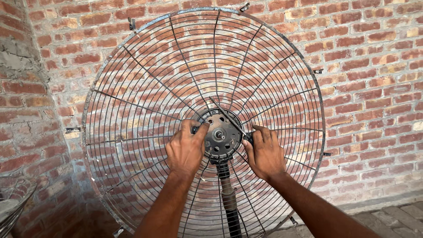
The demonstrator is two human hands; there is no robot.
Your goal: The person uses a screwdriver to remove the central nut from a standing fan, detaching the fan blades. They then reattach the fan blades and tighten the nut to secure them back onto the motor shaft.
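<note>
Upright round wire fan guard around motor hub.

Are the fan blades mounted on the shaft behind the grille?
No: the shaft at the hub is bare, and through the grille only the brick wall shows.

A single camera, worn on the person's head, faces almost level toward a red brick wall and sits close to the round grey wire fan guard, which fills most of the picture. Both forearms enter from the near bottom edge, so the view looks out along them. No second view shares the scene.
</note>
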